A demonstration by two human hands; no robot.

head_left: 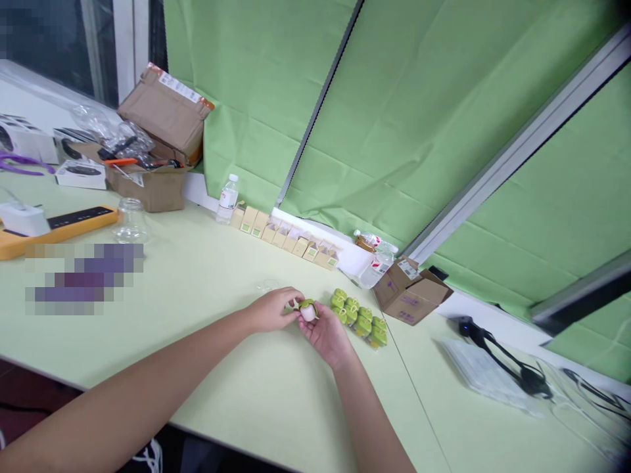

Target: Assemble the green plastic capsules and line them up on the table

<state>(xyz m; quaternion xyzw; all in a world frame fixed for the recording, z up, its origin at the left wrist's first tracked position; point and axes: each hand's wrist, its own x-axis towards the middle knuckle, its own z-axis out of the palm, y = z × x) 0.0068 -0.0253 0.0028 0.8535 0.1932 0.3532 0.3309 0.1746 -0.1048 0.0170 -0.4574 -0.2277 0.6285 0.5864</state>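
Both my hands meet over the middle of the table around a small rounded item (308, 311), pale pinkish white with a green rim; its exact kind I cannot make out. My left hand (272, 309) pinches its left side with thumb and fingers. My right hand (329, 332) cups it from the right and below. Just beyond my right hand stand several small green packages (362, 320) in two rows, each with a loop on top. A small clear plastic piece (267, 285) lies behind my left hand.
Along the wall runs a row of small beige boxes (288, 238), with a water bottle (227, 200) at its left end. Open cardboard boxes (155, 188) (411, 295) stand left and right. A glass jar (131, 221), an orange power strip (73, 223) and a black headset (503, 358) also lie about.
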